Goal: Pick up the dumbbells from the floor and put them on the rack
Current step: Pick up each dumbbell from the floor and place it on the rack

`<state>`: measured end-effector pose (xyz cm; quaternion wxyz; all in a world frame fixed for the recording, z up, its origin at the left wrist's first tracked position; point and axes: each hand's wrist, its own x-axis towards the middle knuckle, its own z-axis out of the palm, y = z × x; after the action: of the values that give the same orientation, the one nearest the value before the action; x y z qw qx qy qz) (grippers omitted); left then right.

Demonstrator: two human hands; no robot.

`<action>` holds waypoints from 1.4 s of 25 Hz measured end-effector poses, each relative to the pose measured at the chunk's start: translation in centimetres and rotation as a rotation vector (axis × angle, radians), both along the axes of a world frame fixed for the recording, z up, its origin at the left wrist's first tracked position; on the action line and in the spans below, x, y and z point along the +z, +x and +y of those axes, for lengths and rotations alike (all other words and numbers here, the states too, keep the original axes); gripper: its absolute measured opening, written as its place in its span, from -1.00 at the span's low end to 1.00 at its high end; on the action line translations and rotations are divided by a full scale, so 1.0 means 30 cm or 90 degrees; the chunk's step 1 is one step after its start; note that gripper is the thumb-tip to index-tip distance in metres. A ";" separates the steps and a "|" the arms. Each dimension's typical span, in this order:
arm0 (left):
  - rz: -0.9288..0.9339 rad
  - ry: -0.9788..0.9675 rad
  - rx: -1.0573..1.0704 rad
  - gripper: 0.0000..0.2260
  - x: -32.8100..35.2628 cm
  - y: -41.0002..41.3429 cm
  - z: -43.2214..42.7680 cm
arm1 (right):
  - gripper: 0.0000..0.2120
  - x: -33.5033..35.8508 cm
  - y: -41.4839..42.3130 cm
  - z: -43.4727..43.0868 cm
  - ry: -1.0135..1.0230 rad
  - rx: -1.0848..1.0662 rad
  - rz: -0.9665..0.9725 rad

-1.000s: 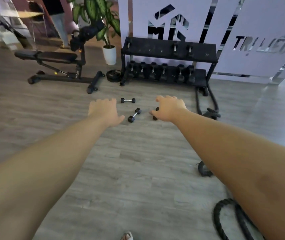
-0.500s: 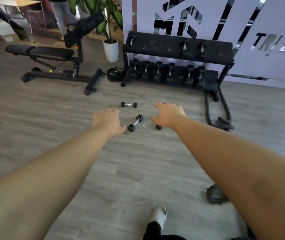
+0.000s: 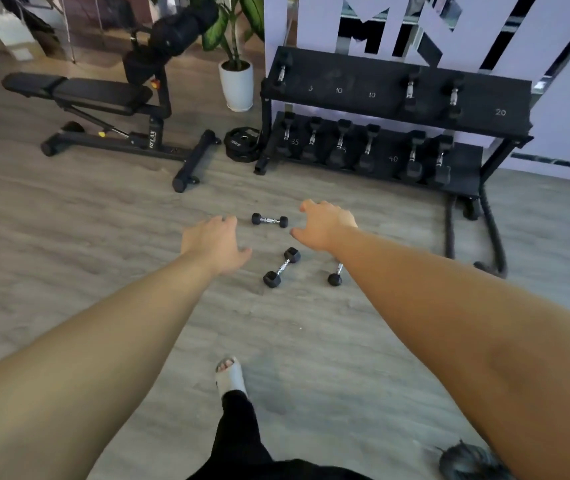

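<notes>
Three small black hex dumbbells with chrome handles lie on the wooden floor: the far dumbbell (image 3: 269, 220), the middle dumbbell (image 3: 281, 267) lying diagonally, and the right dumbbell (image 3: 336, 275), half hidden under my right forearm. My left hand (image 3: 213, 244) hovers open, left of the far dumbbell. My right hand (image 3: 325, 224) hovers open just right of it, fingers spread. Neither hand touches a dumbbell. The black two-tier rack (image 3: 363, 93) stands behind, with several dumbbells on its lower shelf and three on top.
A black weight bench (image 3: 103, 102) stands at the left, a weight plate (image 3: 242, 142) leans by the rack and a potted plant (image 3: 236, 81) is behind. Thick battle rope (image 3: 494, 237) trails along the floor on the right. My foot in a white slipper (image 3: 229, 375) is below.
I have stepped closer: the rack and dumbbells appear larger and lower in view. Both hands stay outstretched and open, and the right dumbbell is more uncovered.
</notes>
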<state>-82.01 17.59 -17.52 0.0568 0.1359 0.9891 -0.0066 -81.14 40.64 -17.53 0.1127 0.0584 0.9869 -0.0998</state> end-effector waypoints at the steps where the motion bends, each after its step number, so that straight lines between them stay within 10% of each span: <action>1: -0.004 0.003 -0.013 -0.47 -0.024 -0.117 0.007 | -0.43 -0.030 -0.100 0.000 -0.003 -0.012 -0.007; 24: -0.174 -0.063 -0.096 -0.40 -0.457 -2.072 0.400 | -0.42 -0.643 -1.822 0.395 -0.234 -0.315 -0.162; 35: -0.309 -0.039 -0.127 -0.39 -1.421 -2.782 0.595 | -0.42 -1.503 -2.535 0.535 -0.259 -0.408 -0.207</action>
<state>-165.48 35.44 -60.15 0.2958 0.2289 0.9274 -0.0091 -157.19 56.68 -62.62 0.2394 0.3540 0.8483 -0.3126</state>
